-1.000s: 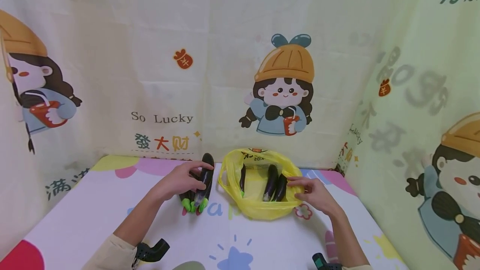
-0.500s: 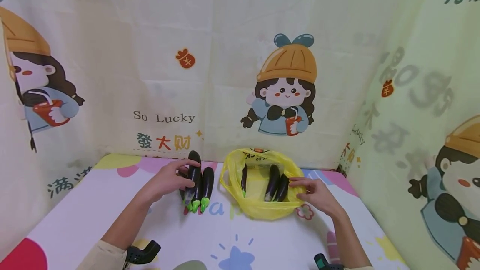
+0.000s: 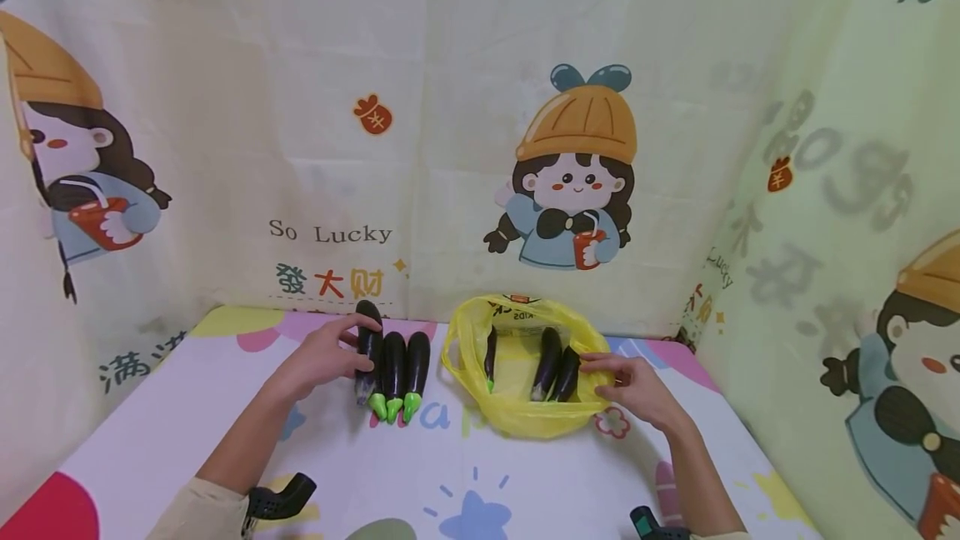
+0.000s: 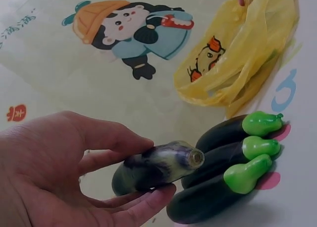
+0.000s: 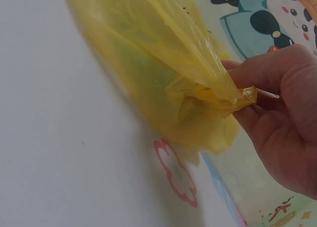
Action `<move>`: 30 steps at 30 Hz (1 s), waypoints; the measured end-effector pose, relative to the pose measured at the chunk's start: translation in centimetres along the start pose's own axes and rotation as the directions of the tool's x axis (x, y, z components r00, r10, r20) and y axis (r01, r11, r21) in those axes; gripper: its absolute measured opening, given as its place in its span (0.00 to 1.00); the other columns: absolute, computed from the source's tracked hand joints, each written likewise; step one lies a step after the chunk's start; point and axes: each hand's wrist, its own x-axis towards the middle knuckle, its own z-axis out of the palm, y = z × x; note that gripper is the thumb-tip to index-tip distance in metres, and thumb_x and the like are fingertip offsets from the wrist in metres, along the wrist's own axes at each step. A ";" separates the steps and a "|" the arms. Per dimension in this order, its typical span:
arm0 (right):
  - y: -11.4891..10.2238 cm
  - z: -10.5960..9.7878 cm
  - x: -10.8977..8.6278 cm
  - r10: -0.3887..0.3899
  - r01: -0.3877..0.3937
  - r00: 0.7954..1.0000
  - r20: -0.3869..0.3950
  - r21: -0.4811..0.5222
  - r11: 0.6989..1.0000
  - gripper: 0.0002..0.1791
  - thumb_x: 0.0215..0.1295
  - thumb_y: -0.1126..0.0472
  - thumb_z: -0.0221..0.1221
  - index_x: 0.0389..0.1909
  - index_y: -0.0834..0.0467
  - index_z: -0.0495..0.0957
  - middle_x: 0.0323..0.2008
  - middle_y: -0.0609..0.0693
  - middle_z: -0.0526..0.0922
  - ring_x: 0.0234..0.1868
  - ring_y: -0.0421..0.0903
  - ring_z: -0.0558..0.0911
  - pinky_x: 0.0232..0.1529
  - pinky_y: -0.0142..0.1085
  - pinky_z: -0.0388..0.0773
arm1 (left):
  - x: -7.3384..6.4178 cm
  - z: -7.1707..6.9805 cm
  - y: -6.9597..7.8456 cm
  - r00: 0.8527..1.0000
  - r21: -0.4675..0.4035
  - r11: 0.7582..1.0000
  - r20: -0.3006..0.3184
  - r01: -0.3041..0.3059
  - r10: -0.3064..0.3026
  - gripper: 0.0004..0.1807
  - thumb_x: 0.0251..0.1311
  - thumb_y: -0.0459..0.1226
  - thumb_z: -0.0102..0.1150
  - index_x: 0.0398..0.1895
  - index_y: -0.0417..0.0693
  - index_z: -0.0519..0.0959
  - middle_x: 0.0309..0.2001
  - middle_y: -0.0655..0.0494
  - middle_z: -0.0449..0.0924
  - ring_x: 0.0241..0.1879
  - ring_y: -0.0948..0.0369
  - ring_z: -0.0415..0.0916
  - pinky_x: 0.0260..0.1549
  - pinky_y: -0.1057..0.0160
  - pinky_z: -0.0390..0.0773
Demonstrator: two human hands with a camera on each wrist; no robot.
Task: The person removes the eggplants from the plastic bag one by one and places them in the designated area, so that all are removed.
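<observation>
Left wrist: eggplant (image 4: 157,167), pale end (image 4: 188,156) rightward.

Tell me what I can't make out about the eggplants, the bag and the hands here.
Head view: part of the held eggplant, covered by fingers of the left hand.
Head view: the yellow bag's bottom front, behind its near wall.
Right wrist view: the bagged eggplants, hidden by the bag's plastic.
Left wrist view: nearly all of the right hand, cut off by the top edge.
</observation>
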 end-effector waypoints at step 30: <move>0.0 0.0 0.1 0.018 -0.019 1.000 0.014 0.019 1.000 0.18 0.64 0.71 0.64 0.55 0.59 0.87 0.66 0.59 0.80 0.69 0.66 0.73 0.51 0.27 0.82 | 0.8 -0.9 -2.7 0.973 0.056 0.972 0.025 0.227 -0.229 0.32 0.56 0.29 0.67 0.66 0.38 0.72 0.58 0.22 0.66 0.40 0.48 0.79 0.35 0.56 0.88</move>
